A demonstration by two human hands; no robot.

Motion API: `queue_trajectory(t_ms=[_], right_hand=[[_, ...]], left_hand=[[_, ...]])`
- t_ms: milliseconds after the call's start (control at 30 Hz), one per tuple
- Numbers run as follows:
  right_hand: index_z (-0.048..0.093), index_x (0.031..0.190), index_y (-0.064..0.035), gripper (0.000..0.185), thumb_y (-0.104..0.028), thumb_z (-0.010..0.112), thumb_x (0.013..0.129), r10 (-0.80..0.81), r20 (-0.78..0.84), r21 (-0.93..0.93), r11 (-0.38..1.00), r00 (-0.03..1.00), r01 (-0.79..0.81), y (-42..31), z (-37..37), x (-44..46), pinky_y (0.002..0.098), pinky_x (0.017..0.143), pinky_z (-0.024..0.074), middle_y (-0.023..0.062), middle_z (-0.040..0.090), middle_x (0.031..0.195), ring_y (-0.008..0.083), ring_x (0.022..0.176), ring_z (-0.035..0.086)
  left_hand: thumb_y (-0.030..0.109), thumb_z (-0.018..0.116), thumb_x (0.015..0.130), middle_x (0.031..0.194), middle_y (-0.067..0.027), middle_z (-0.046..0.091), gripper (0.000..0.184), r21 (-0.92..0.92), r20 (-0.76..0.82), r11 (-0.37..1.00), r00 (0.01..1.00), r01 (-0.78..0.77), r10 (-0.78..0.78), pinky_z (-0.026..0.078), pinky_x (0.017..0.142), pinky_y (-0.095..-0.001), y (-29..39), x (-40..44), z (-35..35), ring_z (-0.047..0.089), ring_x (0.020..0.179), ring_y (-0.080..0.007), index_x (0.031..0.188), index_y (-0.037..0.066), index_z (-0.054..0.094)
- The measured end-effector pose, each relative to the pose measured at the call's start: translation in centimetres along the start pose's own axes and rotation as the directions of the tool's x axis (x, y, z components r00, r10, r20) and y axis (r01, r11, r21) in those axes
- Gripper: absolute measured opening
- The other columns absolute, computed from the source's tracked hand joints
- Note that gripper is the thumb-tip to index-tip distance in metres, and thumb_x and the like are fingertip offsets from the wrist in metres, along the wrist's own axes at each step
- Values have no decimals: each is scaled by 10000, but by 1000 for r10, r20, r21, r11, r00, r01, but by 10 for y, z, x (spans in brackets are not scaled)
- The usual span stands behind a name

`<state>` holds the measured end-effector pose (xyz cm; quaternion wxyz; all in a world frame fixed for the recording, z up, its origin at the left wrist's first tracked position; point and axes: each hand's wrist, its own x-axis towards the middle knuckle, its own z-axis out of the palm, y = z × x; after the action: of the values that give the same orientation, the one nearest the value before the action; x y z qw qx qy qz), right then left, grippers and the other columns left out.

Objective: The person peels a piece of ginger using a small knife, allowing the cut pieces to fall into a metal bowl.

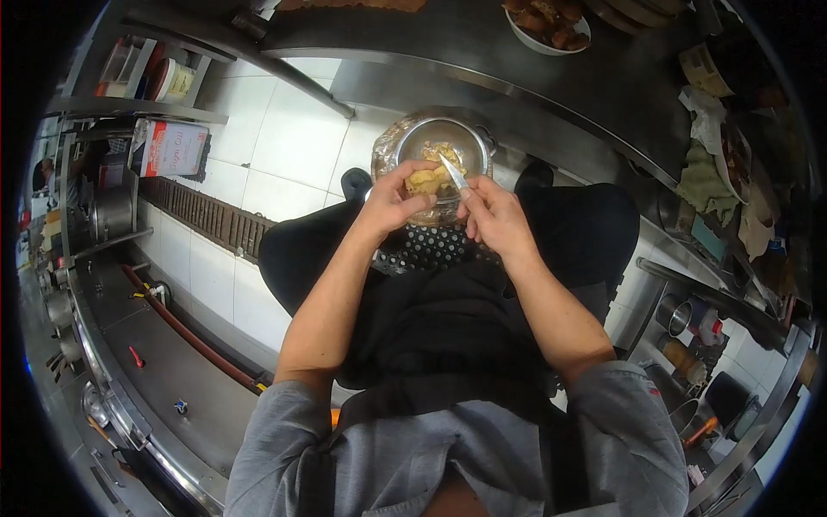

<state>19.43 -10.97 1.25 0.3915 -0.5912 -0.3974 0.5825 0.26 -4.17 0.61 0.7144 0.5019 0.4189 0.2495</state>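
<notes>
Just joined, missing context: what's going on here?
Someone is working with both hands over a metal bowl. The left hand holds a yellow piece of food, and the right hand grips a knife close beside it. More yellowish bits lie in the bowl. Whether the knife is touching the held piece is hard to tell.

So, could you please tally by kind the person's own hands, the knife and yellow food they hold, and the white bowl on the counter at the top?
Hands (left hand, right hand): 2
Knife: 1
Yellow food piece, as far as visible: 1
White bowl: 1
Total: 5
</notes>
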Motion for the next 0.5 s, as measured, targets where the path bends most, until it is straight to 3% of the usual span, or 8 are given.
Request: queue_trajectory(t_ms=[500], right_hand=[[592,1056,6,209,-176,511,992,-8,-12,18,1000,1000,8,-2,0,-2,221,406,410,32,606,702,78,472,531]], left_hand=[[-32,653,801,1107,-68,609,464,-20,1,999,1000,-27,27,472,860,-262,1,1,0,584,1007,-134,1241,35,523]])
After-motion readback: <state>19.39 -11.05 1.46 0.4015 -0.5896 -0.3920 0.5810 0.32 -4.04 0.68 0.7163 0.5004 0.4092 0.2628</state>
